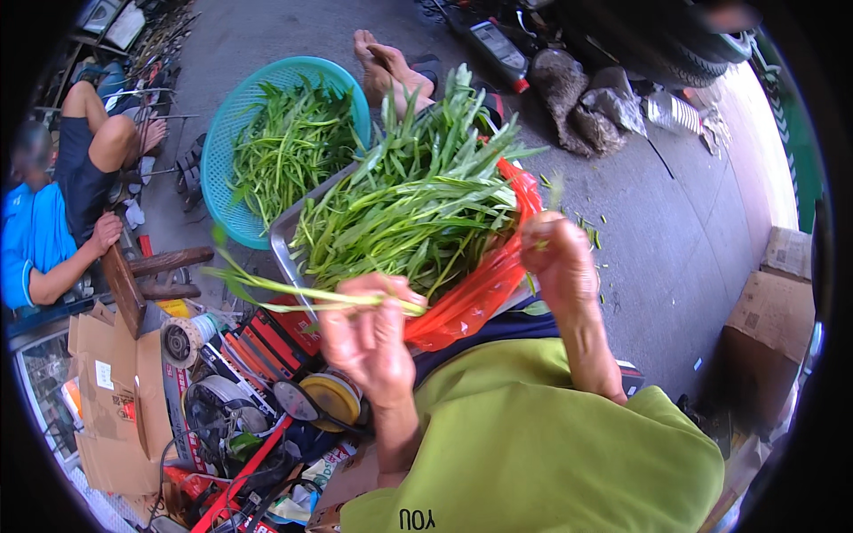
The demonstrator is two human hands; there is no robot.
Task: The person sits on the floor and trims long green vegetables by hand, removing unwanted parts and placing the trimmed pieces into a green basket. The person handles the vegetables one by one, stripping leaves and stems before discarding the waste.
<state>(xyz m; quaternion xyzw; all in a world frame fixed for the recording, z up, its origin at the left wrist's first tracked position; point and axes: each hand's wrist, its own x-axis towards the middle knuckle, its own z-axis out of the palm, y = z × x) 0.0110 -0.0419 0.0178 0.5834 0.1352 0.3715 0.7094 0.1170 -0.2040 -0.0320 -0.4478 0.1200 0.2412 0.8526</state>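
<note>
My left hand point(378, 346) is closed around a long green water spinach stalk point(293, 291), whose leafy end points left. Right of the red plastic bag point(471, 306), my right hand point(567, 266) is raised with its fingers curled in a pinch. A blurred green bit point(555, 188) shows just above those fingers; whether they grip anything is unclear. In front of me, a thick heap of water spinach point(418, 195) lies over the bag and a metal tray point(283, 229). Beyond it at the left, more greens point(293, 147) lie in a teal plastic basket point(218, 169).
Cut stem pieces point(593, 235) are scattered on the grey floor right of the bag. Tools and a cardboard box point(111, 400) crowd my left side. A person in blue point(40, 235) sits at the far left. Tyres point(675, 44) and a dark bottle point(498, 49) stand at the back right.
</note>
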